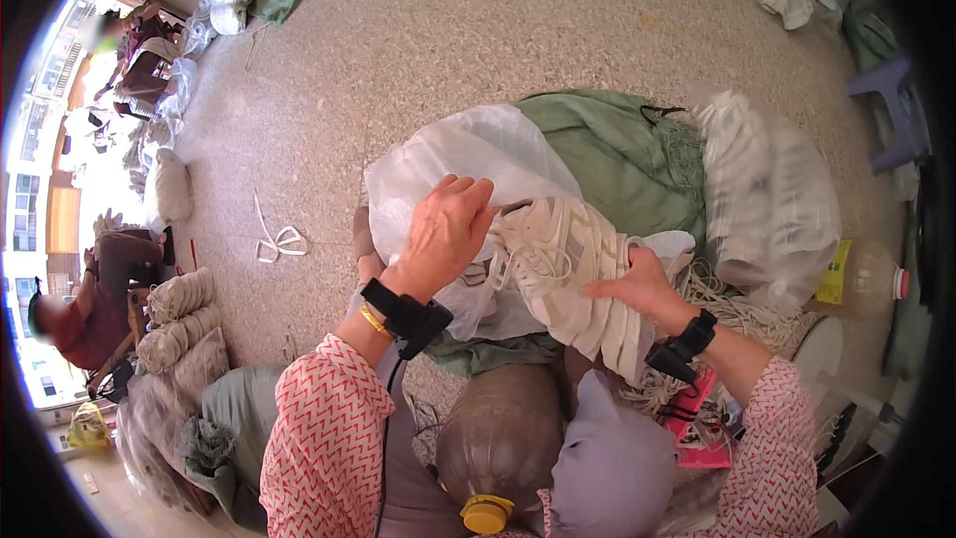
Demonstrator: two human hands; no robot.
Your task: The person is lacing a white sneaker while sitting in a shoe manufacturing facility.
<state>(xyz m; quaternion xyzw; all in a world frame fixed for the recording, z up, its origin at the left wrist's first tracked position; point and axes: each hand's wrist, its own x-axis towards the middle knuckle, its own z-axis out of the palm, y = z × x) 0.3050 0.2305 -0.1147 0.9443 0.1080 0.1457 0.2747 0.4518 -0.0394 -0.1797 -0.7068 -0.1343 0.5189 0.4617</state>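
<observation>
A stack of nested beige-and-white sneaker uppers (558, 274) with laces lies in front of me, slanting down to the right. My right hand (647, 291) grips its right side, thumb on top and the other fingers behind. At the stack's upper left end my left hand (448, 234) is raised with its fingers curled; whatever they may hold is hidden. Beneath and beyond the left hand spreads a white translucent plastic bag (473, 154). Part of the bag also shows under the uppers. A green mesh sack (617, 154) lies behind the bag.
A clear bag of pale bundles (772, 199) stands at the right, beside a yellow-labelled bottle (861, 274). Near my lap are a large bottle with a yellow cap (486, 513), a pink tray (702, 423) and loose white laces (742, 304). Tied bundles (179, 334) and seated people are leftward.
</observation>
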